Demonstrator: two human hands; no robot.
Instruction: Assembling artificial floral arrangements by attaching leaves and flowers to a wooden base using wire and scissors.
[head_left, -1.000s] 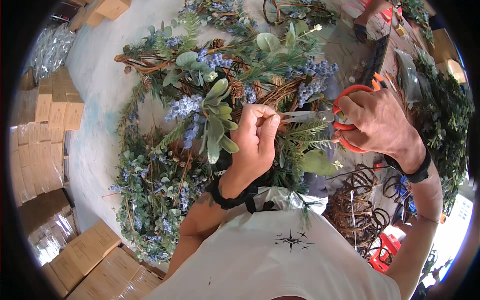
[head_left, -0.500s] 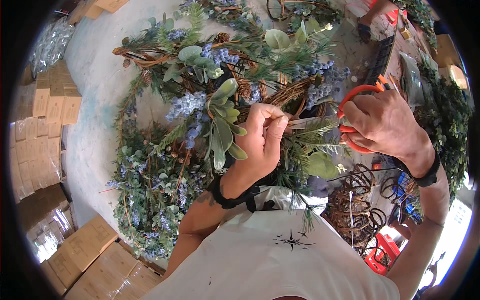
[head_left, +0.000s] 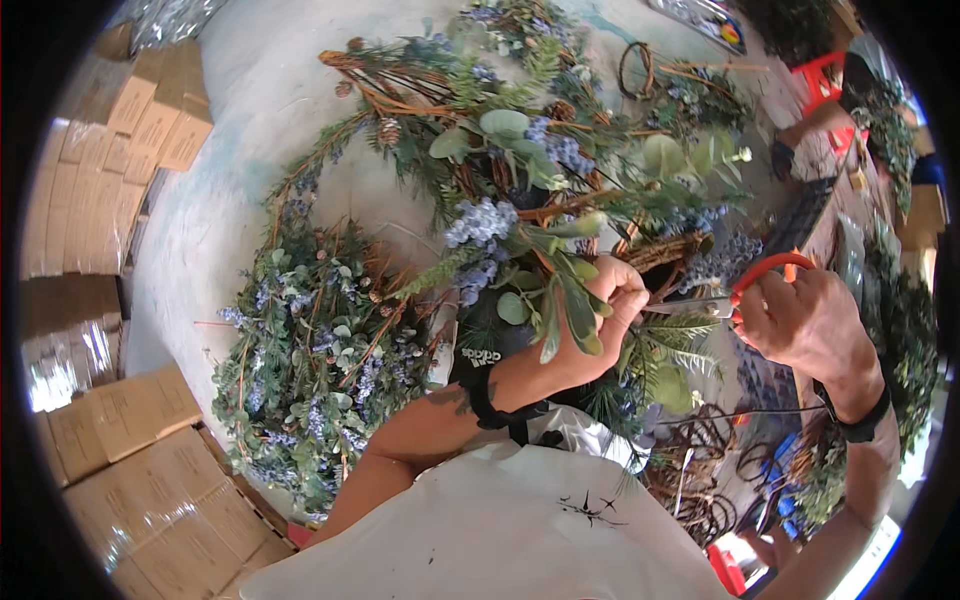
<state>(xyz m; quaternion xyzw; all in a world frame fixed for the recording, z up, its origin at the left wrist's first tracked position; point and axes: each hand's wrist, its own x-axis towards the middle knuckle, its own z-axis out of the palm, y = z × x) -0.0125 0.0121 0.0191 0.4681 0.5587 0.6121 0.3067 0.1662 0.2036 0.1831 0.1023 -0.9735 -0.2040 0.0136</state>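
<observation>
head view: pale, blue-smudged surface (head_left: 195,275), floor or desk cannot be told; cardboard boxes (head_left: 135,500) stacked along the left side; one co-worker's forearm (head_left: 817,122) at upper right. counted: two hands, two black wristbands (head_left: 483,398), one pair of scissors (head_left: 712,307). right hand (head_left: 805,320) grips the orange-handled scissors, blades near the left fingertips. left hand (head_left: 600,322), thumb pressed to fingers, is at the berry-and-leaf arrangement (head_left: 483,222) before the torso; pinched item indistinct.
</observation>
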